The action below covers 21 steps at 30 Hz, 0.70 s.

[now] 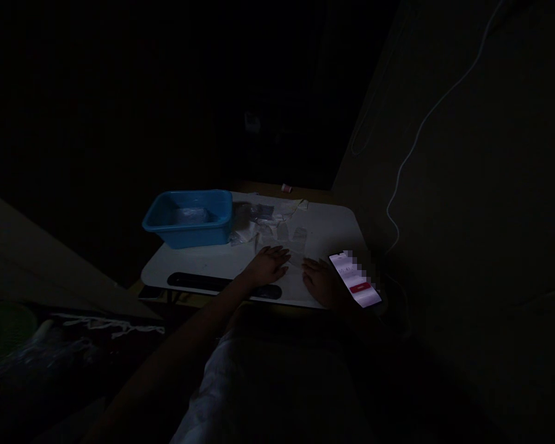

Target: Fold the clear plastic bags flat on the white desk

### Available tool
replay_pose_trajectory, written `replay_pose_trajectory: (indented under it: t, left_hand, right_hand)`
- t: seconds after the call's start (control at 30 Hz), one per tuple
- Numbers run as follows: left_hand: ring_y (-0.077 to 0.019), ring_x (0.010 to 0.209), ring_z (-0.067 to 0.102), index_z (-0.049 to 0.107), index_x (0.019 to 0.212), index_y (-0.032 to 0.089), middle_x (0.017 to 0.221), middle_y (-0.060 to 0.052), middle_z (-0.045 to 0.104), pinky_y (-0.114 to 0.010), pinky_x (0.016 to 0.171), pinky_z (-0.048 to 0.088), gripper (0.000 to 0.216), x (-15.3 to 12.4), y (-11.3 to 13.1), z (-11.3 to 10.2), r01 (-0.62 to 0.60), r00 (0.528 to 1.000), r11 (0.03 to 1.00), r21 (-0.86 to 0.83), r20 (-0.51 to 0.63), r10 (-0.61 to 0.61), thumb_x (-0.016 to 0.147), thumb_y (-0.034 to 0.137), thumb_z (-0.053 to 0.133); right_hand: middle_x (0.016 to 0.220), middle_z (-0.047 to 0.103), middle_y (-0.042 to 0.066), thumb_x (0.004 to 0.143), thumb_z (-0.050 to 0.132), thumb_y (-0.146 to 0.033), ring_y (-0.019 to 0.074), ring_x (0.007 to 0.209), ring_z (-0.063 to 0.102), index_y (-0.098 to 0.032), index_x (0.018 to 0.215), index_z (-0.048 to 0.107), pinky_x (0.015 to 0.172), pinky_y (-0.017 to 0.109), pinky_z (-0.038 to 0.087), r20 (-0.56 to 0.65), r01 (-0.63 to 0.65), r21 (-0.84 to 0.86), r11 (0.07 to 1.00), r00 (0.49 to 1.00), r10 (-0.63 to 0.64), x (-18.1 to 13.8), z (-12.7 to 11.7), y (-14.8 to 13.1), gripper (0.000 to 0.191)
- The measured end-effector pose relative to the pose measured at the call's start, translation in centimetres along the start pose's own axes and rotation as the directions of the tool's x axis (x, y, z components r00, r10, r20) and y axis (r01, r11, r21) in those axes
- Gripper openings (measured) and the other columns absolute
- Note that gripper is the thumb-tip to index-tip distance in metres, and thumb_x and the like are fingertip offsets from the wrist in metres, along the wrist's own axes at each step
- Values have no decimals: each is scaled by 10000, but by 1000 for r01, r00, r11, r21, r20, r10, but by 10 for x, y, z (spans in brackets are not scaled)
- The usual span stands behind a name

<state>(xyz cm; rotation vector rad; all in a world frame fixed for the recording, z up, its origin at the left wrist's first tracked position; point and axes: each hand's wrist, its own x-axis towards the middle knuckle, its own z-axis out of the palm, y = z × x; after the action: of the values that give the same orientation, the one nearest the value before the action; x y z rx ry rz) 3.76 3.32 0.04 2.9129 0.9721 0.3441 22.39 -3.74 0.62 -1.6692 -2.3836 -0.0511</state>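
Observation:
My left hand (267,266) lies palm down, fingers stretched out, at the near edge of a thin, clear plastic piece (298,237) on the white table. My right hand (322,282) rests at the near right corner of that plastic, its fingers extended and partly lost in shadow. Neither hand visibly grips anything. Beyond them spreads a loose heap of crumpled clear plastic (263,213), too dim to make out in detail. A blue plastic basin (194,235) stands at the table's left, holding something clear and shiny, perhaps plastic wrapping.
A lit phone (358,283) lies by the right edge of the white folding table (333,222). Along the near edge runs a dark slot (198,282). A small pinkish cup-like item (286,188) sits past the far edge. A white cable (416,139) hangs on the right wall.

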Motion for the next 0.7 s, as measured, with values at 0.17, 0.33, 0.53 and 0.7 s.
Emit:
replay_pose_trajectory:
  t: [0.17, 0.33, 0.53, 0.7]
  left_hand:
    - [-227, 1247, 343, 436, 1256, 183, 1330, -80, 431, -432, 1008, 254, 423, 0, 1, 0, 10, 1000, 1000, 2, 14, -10, 874, 345, 351]
    - [-230, 1247, 340, 430, 1261, 180, 1336, -82, 423, -439, 1007, 252, 428, 0, 1, 0, 7, 1000, 1000, 0, 26, -7, 869, 335, 353]
    - [-220, 1258, 326, 431, 1260, 181, 1338, -80, 421, -426, 1015, 244, 425, 1, -3, 4, 5, 1000, 1000, -1, 26, -5, 868, 331, 367]
    - [-229, 1291, 264, 342, 1317, 208, 1399, -86, 315, -469, 1025, 191, 460, -6, -13, 3, -40, 997, 999, 20, 69, 38, 893, 384, 313]
  right_hand:
    - [1123, 616, 66, 817, 397, -192, 175, 1061, 531, -174, 955, 638, 965, 365, 304, -35, 15, -14, 1000, 999, -15, 5, -3, 3, 278]
    - [1104, 622, 65, 796, 393, -155, 177, 1016, 546, -159, 1026, 615, 913, 308, 360, -106, -1, -24, 1000, 994, -2, 24, -1, 2, 319]
    - [1346, 403, 128, 889, 278, -291, 232, 1262, 321, -91, 1254, 431, 1017, 451, 241, -66, 47, -124, 991, 996, -56, 37, 24, 8, 444]
    - [1373, 346, 148, 897, 233, -389, 250, 1284, 279, -99, 1300, 366, 1008, 533, 212, -53, 50, -180, 982, 997, -60, 33, 31, 9, 514]
